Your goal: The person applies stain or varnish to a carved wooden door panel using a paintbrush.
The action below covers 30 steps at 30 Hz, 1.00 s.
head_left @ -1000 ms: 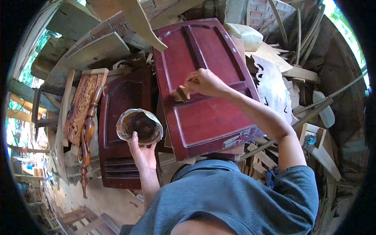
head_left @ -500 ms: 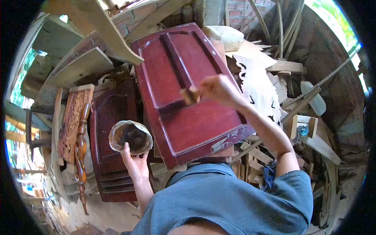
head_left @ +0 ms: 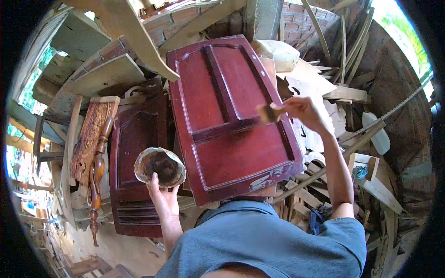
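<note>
A dark red panelled door (head_left: 236,157) lies tilted in front of me, its lower right edge marked with pale patches. My right hand (head_left: 308,113) is closed on the handle of a brush (head_left: 270,113), whose slightly blurred bristles are over the door's right part, near the middle rail. Whether they touch the surface I cannot tell. At the left, my left hand (head_left: 164,199) holds a round, pale-rimmed bowl (head_left: 140,167) from below, with the thumb over its rim. The bowl's inside is dark brown.
A second dark red panel (head_left: 136,160) stands left of the door, beside a turned wooden post (head_left: 97,176) and a carved board (head_left: 92,139). A curved wooden piece (head_left: 148,46) hangs over the upper left. Scrap wood and a long pole (head_left: 343,153) lie at the right.
My right hand and the brush have moved right across the door. The view has shifted slightly, and my left hand still holds the bowl.
</note>
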Tool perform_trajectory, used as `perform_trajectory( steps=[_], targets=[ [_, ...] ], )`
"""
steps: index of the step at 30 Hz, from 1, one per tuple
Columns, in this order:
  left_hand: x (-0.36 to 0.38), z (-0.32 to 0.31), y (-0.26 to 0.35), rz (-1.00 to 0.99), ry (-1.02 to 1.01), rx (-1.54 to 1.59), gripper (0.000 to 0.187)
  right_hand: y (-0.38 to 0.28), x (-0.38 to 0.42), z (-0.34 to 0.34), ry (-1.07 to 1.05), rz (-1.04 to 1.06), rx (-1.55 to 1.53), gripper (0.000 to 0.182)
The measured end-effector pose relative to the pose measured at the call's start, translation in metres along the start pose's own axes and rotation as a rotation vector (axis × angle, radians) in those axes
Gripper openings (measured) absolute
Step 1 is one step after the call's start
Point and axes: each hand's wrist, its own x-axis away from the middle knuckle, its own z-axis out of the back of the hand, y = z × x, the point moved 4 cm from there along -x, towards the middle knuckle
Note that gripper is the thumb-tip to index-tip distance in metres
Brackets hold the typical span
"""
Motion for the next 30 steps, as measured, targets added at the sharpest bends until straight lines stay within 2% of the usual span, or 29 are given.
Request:
perform_trajectory(
  steps=[1, 2, 4, 5, 6, 7, 8, 10, 12, 13, 14, 16, 17, 18, 19, 20, 22, 23, 25, 26, 27, 28, 30],
  targets=[
    [0.0, -0.002, 0.001, -0.008, -0.021, 0.003, 0.071, -0.027, 0.006, -0.006, -0.076, -0.085, -0.033, 0.019],
    [0.0, -0.003, 0.003, -0.015, -0.04, 0.004, 0.072, -0.021, 0.0, -0.001, -0.073, -0.079, -0.037, 0.019],
    [0.001, -0.008, 0.007, -0.038, -0.049, 0.016, 0.074, 0.017, -0.026, 0.019, -0.101, -0.023, 0.436, 0.022],
    [0.003, -0.011, 0.009, -0.051, -0.054, 0.031, 0.075, 0.056, -0.042, 0.034, -0.04, -0.019, 0.051, 0.023],
    [0.006, -0.013, 0.012, -0.067, -0.06, 0.028, 0.077, 0.078, -0.065, 0.062, 0.32, 0.114, 0.521, 0.023],
    [0.007, -0.016, 0.013, -0.074, -0.087, 0.038, 0.077, 0.068, -0.07, 0.07, 0.386, 0.083, 0.672, 0.019],
    [0.009, -0.015, 0.013, -0.079, -0.104, 0.043, 0.077, 0.08, -0.084, 0.067, 0.392, 0.28, 0.328, 0.016],
    [0.009, -0.007, 0.01, -0.074, -0.053, 0.035, 0.076, 0.055, -0.082, 0.04, 0.331, 0.361, 0.142, 0.016],
    [0.011, -0.004, 0.007, -0.061, -0.022, 0.028, 0.074, 0.075, -0.078, 0.016, 0.139, 0.306, 0.475, 0.019],
    [0.012, -0.003, 0.007, -0.047, -0.022, 0.03, 0.073, 0.027, -0.053, 0.004, 0.124, 0.468, 0.768, 0.018],
    [0.013, -0.001, 0.008, -0.053, -0.001, 0.034, 0.073, -0.005, -0.034, -0.005, 0.059, 0.405, 0.863, 0.021],
    [0.014, 0.001, 0.01, -0.061, -0.034, 0.01, 0.073, -0.03, -0.026, -0.008, -0.18, 0.174, 0.714, 0.019],
    [0.009, 0.01, 0.008, -0.069, -0.009, 0.085, 0.064, -0.026, -0.021, -0.005, -0.161, 0.137, 0.501, 0.018],
    [0.009, 0.011, 0.01, -0.069, 0.006, 0.086, 0.064, -0.022, -0.014, 0.0, -0.138, 0.09, 0.291, 0.017],
    [0.008, 0.011, 0.012, -0.074, 0.026, 0.042, 0.069, -0.038, -0.005, 0.005, 0.005, 0.1, 0.452, 0.023],
    [0.007, 0.011, 0.012, -0.073, 0.041, -0.001, 0.074, -0.033, -0.003, 0.003, 0.0, 0.094, 0.459, 0.023],
    [0.002, 0.014, 0.012, -0.055, 0.032, 0.008, 0.074, -0.027, 0.005, 0.0, -0.006, -0.058, 0.594, 0.02],
    [0.001, 0.014, 0.012, -0.057, 0.045, 0.01, 0.073, -0.051, 0.014, -0.009, 0.068, -0.027, 0.742, 0.024],
    [-0.004, 0.014, 0.013, -0.049, 0.06, 0.013, 0.07, -0.047, 0.014, -0.039, 0.028, 0.015, 0.855, 0.025],
    [-0.005, 0.013, 0.014, -0.042, 0.055, 0.016, 0.07, -0.071, 0.019, -0.061, 0.102, 0.053, 0.83, 0.019],
    [-0.006, 0.013, 0.015, -0.033, 0.045, 0.02, 0.069, -0.059, 0.017, -0.08, 0.05, 0.069, 0.71, 0.017],
    [-0.008, 0.013, 0.016, -0.025, 0.036, 0.024, 0.068, -0.077, 0.021, -0.099, 0.065, 0.231, 0.68, 0.014],
    [-0.011, 0.014, 0.017, -0.016, 0.023, 0.027, 0.068, -0.091, 0.024, -0.129, 0.074, 0.335, 0.601, 0.012]
  ],
)
